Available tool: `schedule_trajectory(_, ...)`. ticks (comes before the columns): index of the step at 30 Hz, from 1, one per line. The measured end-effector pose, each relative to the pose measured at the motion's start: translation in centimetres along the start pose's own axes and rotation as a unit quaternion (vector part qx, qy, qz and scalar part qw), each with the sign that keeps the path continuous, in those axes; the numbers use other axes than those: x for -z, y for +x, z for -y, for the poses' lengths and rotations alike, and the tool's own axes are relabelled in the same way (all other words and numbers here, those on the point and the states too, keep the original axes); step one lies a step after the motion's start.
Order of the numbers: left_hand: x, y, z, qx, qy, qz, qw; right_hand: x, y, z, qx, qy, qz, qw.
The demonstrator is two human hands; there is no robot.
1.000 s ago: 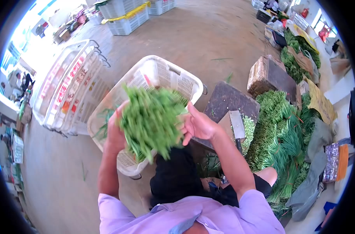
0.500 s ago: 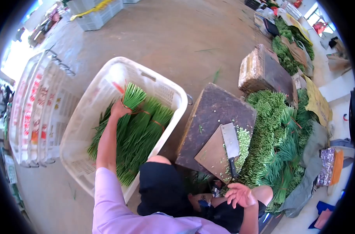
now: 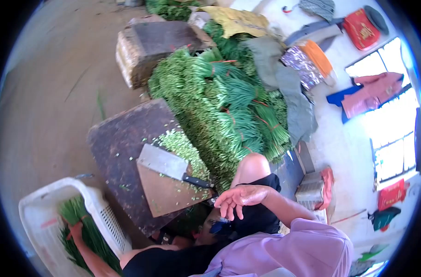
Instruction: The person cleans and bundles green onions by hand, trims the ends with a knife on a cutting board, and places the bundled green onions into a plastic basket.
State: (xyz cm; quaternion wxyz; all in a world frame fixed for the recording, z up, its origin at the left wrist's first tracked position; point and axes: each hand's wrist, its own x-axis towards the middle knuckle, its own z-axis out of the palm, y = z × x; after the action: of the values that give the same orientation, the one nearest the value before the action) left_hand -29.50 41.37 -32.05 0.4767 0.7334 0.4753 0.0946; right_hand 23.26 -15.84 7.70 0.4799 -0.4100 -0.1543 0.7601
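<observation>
At the lower left, my left hand (image 3: 75, 230) is down inside a white plastic basket (image 3: 96, 203), its fingers around the cut end of a bundle of chives (image 3: 72, 210). More long green leaves lie under it in the basket. My right hand (image 3: 240, 198) hangs above my knee, holding nothing, with its fingers loosely bent and apart. Close to it is a cleaver (image 3: 164, 161) with a black handle, resting on a brown board (image 3: 162, 196). Chopped pale green bits (image 3: 185, 150) are scattered beside the blade. The board sits on a dark, worn block (image 3: 122, 124).
A large heap of banded chive bundles (image 3: 229, 101) lies beyond the block, partly under a grey cloth (image 3: 296, 101). Another dark-topped block (image 3: 162, 37) stands further back. Clothes (image 3: 372, 94) and a red bag (image 3: 360, 30) hang along the white wall at right.
My view has swung to the right, so the basket now sits at the lower left. The bundle in my left hand, upright before, is now lower among the others. My right hand stays open.
</observation>
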Motion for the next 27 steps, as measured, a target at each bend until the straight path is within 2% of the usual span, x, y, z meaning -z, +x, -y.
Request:
schedule_trajectory(1,-0.7,0.7,0.7,0.000,0.049,-0.014,0.999,0.5,-1.0,0.5,0.007,0.000,-0.014,1.000)
schedule_trajectory(3,-2.1,-2.2,-2.8,0.008,0.152,-0.124,0.981,1.4,-3.9,2.1,0.070,-0.018,-0.045,0.996)
schedule_trajectory(5,-3.2,-5.6,-5.4,0.025,0.209,-0.196,0.958,3.8,-7.7,3.5,0.174,0.022,-0.076,0.982)
schedule_trajectory(7,-3.9,-7.8,-7.2,0.076,0.237,-0.214,0.945,7.7,-11.6,4.4,0.200,0.043,-0.179,0.962)
schedule_trajectory(9,-4.3,-9.8,-7.5,0.090,0.245,-0.240,0.935,13.1,-14.3,5.3,0.144,-0.039,-0.356,0.923)
schedule_trajectory(11,-3.9,-12.4,-9.2,0.114,0.257,-0.268,0.921,18.7,-15.0,6.7,0.065,-0.131,-0.503,0.852)
schedule_trajectory(13,-3.1,-15.9,-11.7,0.177,0.202,-0.236,0.934,24.6,-15.0,8.4,0.053,-0.241,-0.561,0.790)
schedule_trajectory(14,-2.4,-17.6,-11.1,0.105,0.232,-0.244,0.936,28.9,-15.2,9.2,0.025,-0.437,-0.568,0.697)
schedule_trajectory(15,-2.2,-19.8,-12.9,0.123,0.224,-0.248,0.934,33.6,-15.0,10.2,0.009,-0.530,-0.559,0.638)
schedule_trajectory(16,-2.1,-22.1,-13.4,0.096,0.222,-0.267,0.933,38.0,-14.8,11.0,-0.007,-0.615,-0.550,0.564)
schedule_trajectory(17,-2.5,-24.7,-17.8,0.138,0.247,-0.255,0.925,37.2,-13.9,13.4,-0.028,-0.676,-0.562,0.475)
schedule_trajectory(18,-2.6,-27.0,-17.8,0.106,0.276,-0.282,0.913,36.7,-13.0,15.8,-0.061,-0.638,-0.574,0.510)
schedule_trajectory(19,-2.5,-31.0,-17.6,0.104,0.239,-0.298,0.918,42.3,-12.2,15.8,0.011,-0.724,-0.545,0.422)
schedule_trajectory(20,-2.8,-33.7,-18.7,0.154,0.313,-0.304,0.887,47.0,-12.0,16.9,0.066,-0.767,-0.492,0.407)
schedule_trajectory(21,-3.1,-36.6,-20.8,0.157,0.297,-0.331,0.882,49.5,-10.4,18.0,0.110,-0.748,-0.482,0.443)
schedule_trajectory(22,-3.9,-39.7,-22.8,0.215,0.352,-0.367,0.834,47.6,-8.1,19.9,0.129,-0.735,-0.433,0.506)
schedule_trajectory(23,-4.8,-42.4,-24.7,0.209,0.300,-0.401,0.840,55.1,-7.9,19.5,0.187,-0.808,-0.394,0.396)
schedule_trajectory(24,-5.9,-44.2,-24.9,0.220,0.239,-0.457,0.828,56.6,-7.2,19.1,0.189,-0.838,-0.377,0.347)
schedule_trajectory(25,-7.2,-46.9,-27.7,0.220,0.232,-0.483,0.815,60.4,-5.7,19.0,0.211,-0.840,-0.357,0.349)
schedule_trajectory(26,-8.5,-49.0,-28.0,0.235,0.246,-0.505,0.793,59.5,-6.1,19.5,0.107,-0.865,-0.374,0.318)
schedule_trajectory(27,-9.6,-50.8,-27.8,0.245,0.256,-0.522,0.776,59.1,-6.3,20.1,0.073,-0.864,-0.392,0.307)
